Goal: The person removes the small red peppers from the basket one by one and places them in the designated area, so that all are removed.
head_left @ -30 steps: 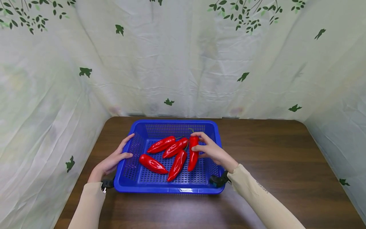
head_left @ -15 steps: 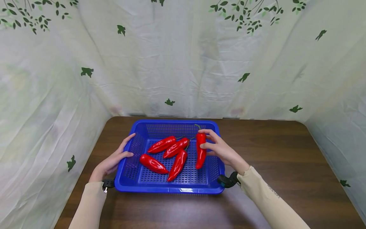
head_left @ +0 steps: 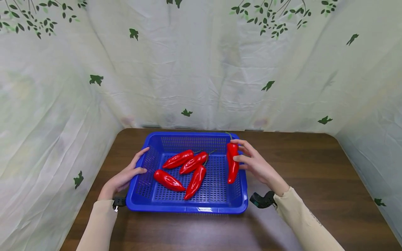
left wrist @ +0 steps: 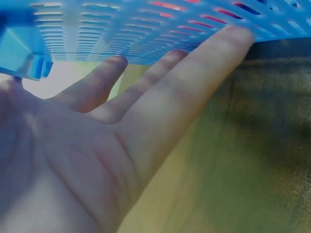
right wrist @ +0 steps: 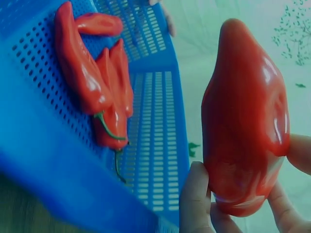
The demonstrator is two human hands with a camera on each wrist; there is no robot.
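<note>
Stretching across the foreground, the desk's (head_left: pixel 169 232) bare wood meets the front edge of a blue basket (head_left: pixel 169 209). At its left edge, the left hand (head_left: pixel 123 177) holds on: thumb and forefinger show at the rim, and its wrist view shows fingers spread apart against the slotted outer wall. At the right edge, the right hand (head_left: pixel 255 165) has thumb and fingertips clamped on a red pepper (head_left: pixel 232 167) near its stem end; the tip points toward the basket's near right corner, its exact height unclear. Four more peppers (head_left: pixel 192 164) lie on the basket floor, mostly left of centre. The step in hand looks like moving one pepper, probably out over the right edge; the next move seems to call for a steady pinch and enough height to clear the rim. Beyond the desk's far edge hangs a pale, leaf-printed curtain (head_left: pixel 207 69).
</note>
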